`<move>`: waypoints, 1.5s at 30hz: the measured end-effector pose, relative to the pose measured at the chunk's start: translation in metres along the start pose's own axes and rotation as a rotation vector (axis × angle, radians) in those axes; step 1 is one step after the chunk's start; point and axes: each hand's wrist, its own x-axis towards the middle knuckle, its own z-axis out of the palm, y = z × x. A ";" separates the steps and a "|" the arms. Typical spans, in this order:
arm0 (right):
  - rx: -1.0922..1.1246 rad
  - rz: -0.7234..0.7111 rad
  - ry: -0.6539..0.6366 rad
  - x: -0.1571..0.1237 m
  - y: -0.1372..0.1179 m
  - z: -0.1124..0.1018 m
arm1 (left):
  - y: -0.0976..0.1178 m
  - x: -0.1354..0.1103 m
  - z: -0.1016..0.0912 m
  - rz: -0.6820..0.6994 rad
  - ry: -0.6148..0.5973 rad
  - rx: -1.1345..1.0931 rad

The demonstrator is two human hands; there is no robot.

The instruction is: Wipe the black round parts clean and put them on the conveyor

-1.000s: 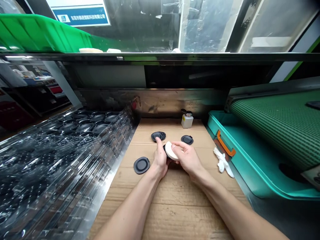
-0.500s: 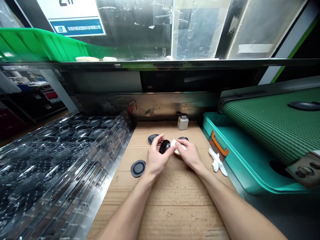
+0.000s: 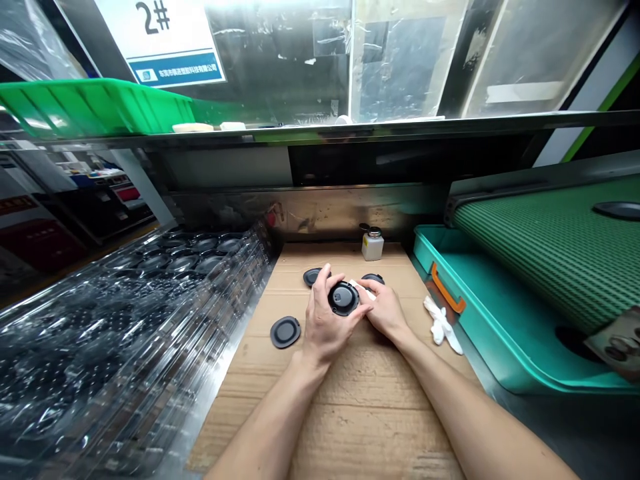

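The left hand [image 3: 326,325] and right hand [image 3: 385,310] are both curled, gripping a round black rubber disc [image 3: 343,298] between them, just above the cardboard sheet [image 3: 350,413]; a white pad [image 3: 362,289] (mostly hidden) sits against the disc under the right fingers [image 3: 376,301]; three more black discs [image 3: 285,332] lie near the hands on the cardboard; a white cloth [image 3: 441,325] lies to the right; a dispenser bottle [image 3: 373,245] stands beyond.
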 end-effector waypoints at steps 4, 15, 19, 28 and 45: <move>0.004 -0.007 -0.007 0.000 -0.002 -0.001 | -0.001 -0.003 0.003 0.011 -0.033 0.012; -0.068 -0.010 0.025 -0.002 -0.009 -0.006 | -0.001 0.000 -0.004 -0.309 -0.467 0.568; -0.079 0.010 0.049 -0.001 -0.008 -0.006 | 0.000 -0.007 -0.011 -0.274 -0.579 0.650; -0.076 0.028 0.240 0.007 -0.004 -0.013 | 0.011 -0.002 -0.040 -0.077 -0.871 0.359; -0.430 -0.067 -0.218 -0.008 -0.020 -0.017 | -0.103 0.122 0.005 -0.248 -0.902 0.594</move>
